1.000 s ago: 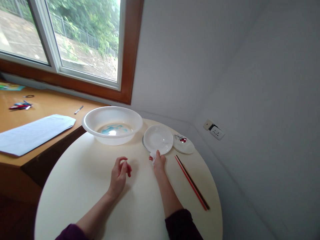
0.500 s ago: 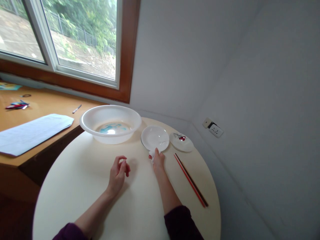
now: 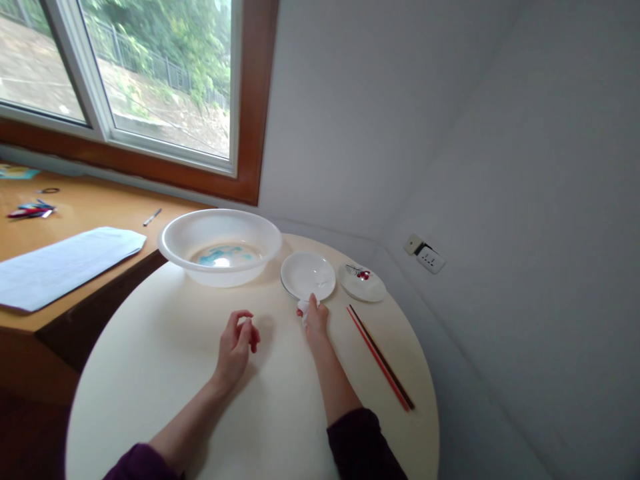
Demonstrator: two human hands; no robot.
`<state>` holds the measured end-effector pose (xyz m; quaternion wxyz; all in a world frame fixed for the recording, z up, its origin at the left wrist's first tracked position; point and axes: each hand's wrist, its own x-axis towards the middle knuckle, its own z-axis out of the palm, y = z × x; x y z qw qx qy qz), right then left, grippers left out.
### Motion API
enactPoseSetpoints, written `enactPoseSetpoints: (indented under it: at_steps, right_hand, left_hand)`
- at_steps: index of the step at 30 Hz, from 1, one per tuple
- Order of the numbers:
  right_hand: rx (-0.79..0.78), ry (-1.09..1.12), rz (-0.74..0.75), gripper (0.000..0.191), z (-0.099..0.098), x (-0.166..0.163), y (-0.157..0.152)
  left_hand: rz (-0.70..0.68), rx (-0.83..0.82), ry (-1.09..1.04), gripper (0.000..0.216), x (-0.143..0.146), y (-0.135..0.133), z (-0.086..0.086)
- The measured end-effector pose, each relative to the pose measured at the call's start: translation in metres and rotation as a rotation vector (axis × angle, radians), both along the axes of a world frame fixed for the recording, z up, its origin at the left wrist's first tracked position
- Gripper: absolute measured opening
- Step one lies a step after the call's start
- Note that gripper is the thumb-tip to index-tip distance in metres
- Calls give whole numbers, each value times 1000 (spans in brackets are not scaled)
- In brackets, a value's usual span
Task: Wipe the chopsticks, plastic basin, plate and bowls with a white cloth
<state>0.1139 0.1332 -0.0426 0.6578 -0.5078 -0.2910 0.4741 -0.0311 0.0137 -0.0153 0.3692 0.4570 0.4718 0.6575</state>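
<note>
My right hand (image 3: 316, 319) is closed on a crumpled white tissue or cloth (image 3: 305, 312), its thumb at the near rim of a round white plate (image 3: 307, 275). Whether the thumb presses on that rim I cannot tell. A second rim shows under this plate, so it seems to rest on another dish. Over the table to the left, my left hand (image 3: 237, 343) hangs with loosely bent fingers, apart and holding nothing. To the right lies a white plate with a red flower or berry pattern (image 3: 361, 283). Red and dark chopsticks (image 3: 380, 357) lie slantwise right of my right forearm.
A large translucent white basin (image 3: 220, 250) with a blue pattern at its bottom stands at the back left of the round cream table (image 3: 150, 353). On the adjoining wooden desk are white paper (image 3: 70, 263), a pen (image 3: 152, 217) and coloured pens (image 3: 33, 211). Walls close off the back and right.
The whole view has shifted very slightly. Both hands keep their poses, and the plates, basin and chopsticks stay in place.
</note>
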Motion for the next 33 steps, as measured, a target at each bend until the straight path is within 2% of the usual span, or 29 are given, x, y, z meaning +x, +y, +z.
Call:
enactPoseSetpoints:
  at_steps: [19,28,33]
  right_hand:
    - [81,-14,53,40,-3,2,0]
    - [45,18,119,35,4,0,-9]
    - [-14,42,205,28,10,-11,-27]
  left_hand:
    - [-2,0,-19,26,1,0,0]
    - [2,-5,-5,26,0,0,1]
    - [16,-7,-13,26,0,1,1]
